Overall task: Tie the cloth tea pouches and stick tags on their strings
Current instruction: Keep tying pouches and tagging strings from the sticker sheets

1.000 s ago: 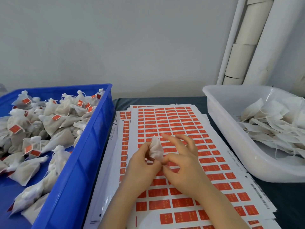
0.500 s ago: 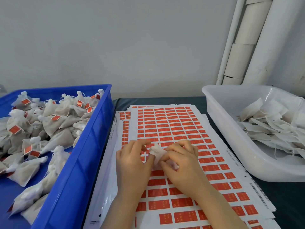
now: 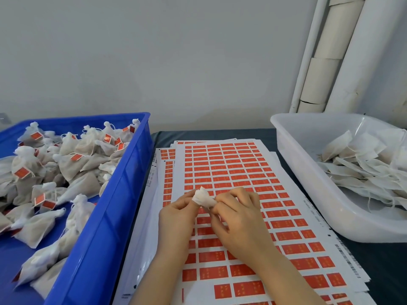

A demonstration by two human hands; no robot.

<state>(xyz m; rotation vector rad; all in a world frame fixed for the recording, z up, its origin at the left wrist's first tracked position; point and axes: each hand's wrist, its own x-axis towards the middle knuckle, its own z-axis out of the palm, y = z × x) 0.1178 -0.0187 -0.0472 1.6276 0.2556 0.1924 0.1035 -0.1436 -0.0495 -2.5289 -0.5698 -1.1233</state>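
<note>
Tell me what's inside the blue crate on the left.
The blue crate holds a heap of tied white cloth pouches, many with orange tags on their strings. Whatever lies under the heap is covered; the crate's left part is out of frame.

Left of the stacked tag sticker sheets (image 3: 231,172), a crate (image 3: 123,194) holds tied pouches (image 3: 72,164); right of them, a tub (image 3: 308,172) holds untied pouches (image 3: 363,168); over them, left hand (image 3: 176,219) and right hand (image 3: 240,221) pinch a pouch (image 3: 203,198).

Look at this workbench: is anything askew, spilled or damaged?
Only the stack of white sheets with orange-red stickers is askew: the sheets lie fanned, edges unaligned. Nothing looks spilled from the blue plastic crate or the white plastic tub.
</note>
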